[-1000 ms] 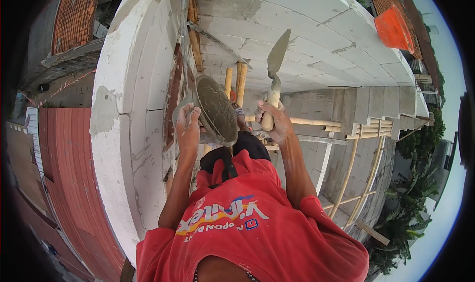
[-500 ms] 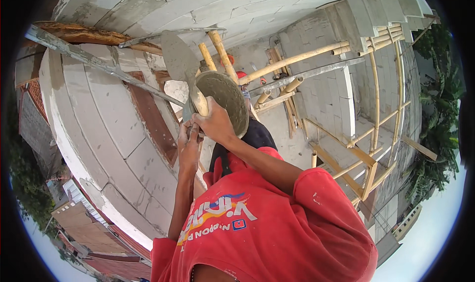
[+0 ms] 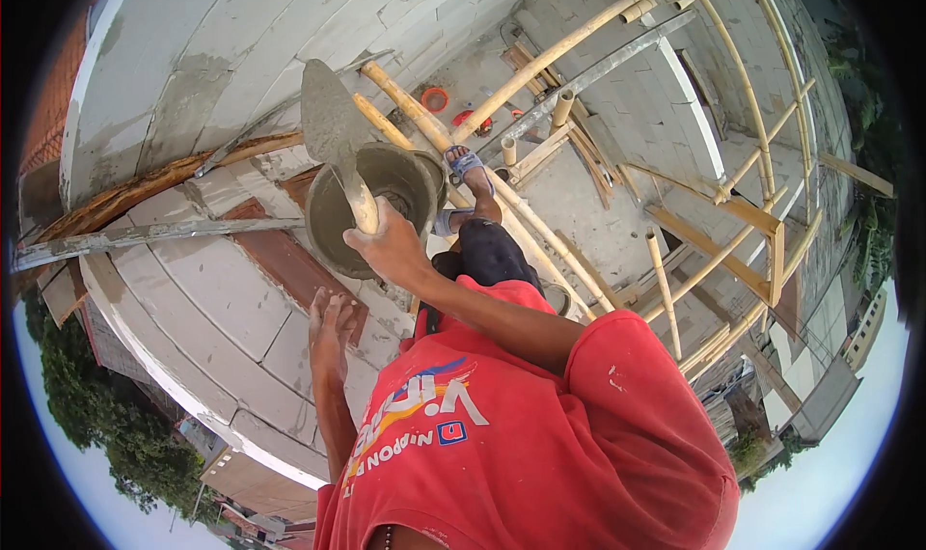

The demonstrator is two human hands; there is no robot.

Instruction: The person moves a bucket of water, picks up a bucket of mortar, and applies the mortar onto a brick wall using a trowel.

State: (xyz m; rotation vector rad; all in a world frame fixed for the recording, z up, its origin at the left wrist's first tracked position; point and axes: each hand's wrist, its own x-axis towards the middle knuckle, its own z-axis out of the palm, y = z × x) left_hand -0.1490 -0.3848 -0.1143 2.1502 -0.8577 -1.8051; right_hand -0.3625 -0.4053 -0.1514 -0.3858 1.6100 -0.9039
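My right hand (image 3: pixel 391 249) is wrapped round the wooden handle of a trowel (image 3: pixel 331 116). Its grey, mortar-coated blade points up and away, above the rim of a round bucket (image 3: pixel 323 224). Wet grey mortar coats the inside of that bucket; my right hand partly covers its near side. Lower left, my left hand (image 3: pixel 331 326) is open and holds nothing, its fingers stretched beside a reddish-brown frame (image 3: pixel 289 270) in the block wall (image 3: pixel 207 299).
Bamboo poles (image 3: pixel 540 241) form scaffolding beneath and right of me; my sandalled foot (image 3: pixel 467 162) rests on it. A long metal bar (image 3: pixel 145 238) crosses at left beside a rough timber (image 3: pixel 164 178). Far below are an orange bucket (image 3: pixel 435 99) and loose planks (image 3: pixel 590 164).
My hands were together at the trowel; now my left hand has come away, down towards the wall. My right hand still holds the trowel. The view has shifted, showing more of the bucket.
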